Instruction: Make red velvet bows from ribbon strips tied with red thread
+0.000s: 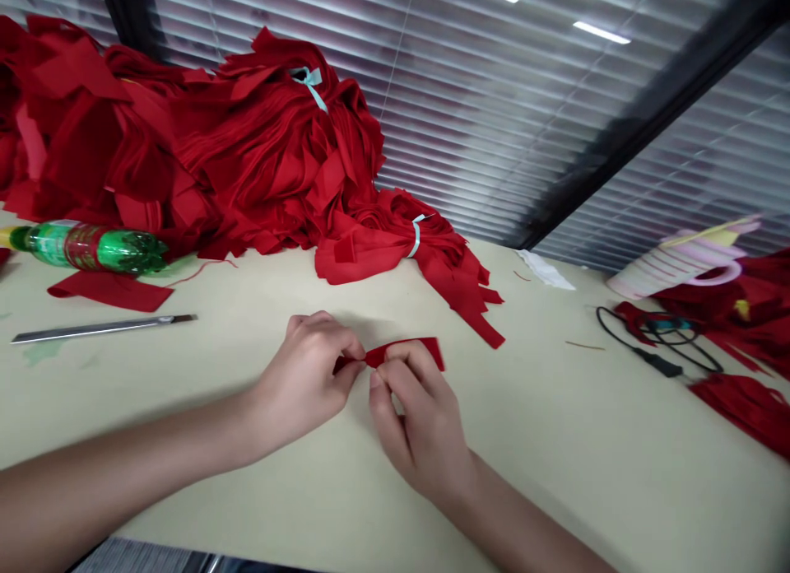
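Strip (436,352), red, over worktop (555,474): I read left hand (318,363) and right hand (425,421) each holding it in a pinched grip. Risk, I judge: a slack pinch could let it slip or twist.

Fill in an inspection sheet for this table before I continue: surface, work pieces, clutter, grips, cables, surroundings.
Surface: pale cream tabletop, faint greenish stain at left
Job's things: narrow red fabric strip, held
Clutter: green plastic bottle on its side, slim silver metal tool, pink-and-white striped mug
Grips: left grip and right grip, bare hands, both pinching the strip
Cables: black looped cable at right, apart from the grips
Surroundings: piled red fabric pieces along the back, grey slatted blinds behind
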Demonstrator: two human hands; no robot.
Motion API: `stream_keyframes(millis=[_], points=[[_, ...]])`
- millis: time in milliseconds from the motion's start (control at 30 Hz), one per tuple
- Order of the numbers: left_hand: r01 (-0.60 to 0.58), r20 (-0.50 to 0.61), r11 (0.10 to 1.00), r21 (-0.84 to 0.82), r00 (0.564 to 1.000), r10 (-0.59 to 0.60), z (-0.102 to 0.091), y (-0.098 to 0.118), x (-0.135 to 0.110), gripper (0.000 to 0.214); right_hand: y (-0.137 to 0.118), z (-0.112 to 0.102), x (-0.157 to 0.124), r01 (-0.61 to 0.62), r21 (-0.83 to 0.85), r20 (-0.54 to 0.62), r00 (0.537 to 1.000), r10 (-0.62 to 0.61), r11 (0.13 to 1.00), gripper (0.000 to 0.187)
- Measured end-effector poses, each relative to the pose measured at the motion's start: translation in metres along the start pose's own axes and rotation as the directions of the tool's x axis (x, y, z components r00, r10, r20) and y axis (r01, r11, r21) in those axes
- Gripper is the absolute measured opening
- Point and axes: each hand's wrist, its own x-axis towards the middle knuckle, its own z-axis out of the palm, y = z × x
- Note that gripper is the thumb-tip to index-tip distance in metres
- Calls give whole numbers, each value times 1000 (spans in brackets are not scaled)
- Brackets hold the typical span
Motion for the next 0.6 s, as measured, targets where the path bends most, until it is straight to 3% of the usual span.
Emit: stream_keyframes(millis=[100,233,300,367,500,600], points=[[-18,-10,1000,5,1000,18,2,-1,-1,17,-3,1,0,-31,132,6,1000,31,991,14],[-32,-8,999,-7,999,32,4,-1,-1,20,0,5,0,-316,397,106,948,299,862,22],[-27,-5,999,-17,1000,27,6,-1,0,20,0,7,-1,-398,463,135,915,381,792,26],[-10,-6,1000,-10,1000,10,8,-2,1,19,-3,8,-4,-386,478,164,922,351,789,25],[15,-21,1000,-24,1000,-15,13,-4,4,19,-12,8,-9,-211,448,202,971,132,869,18],[3,-51,999,-34,999,-5,11,-5,5,18,-7,4,-6,-275,448,142,961,236,851,18]])
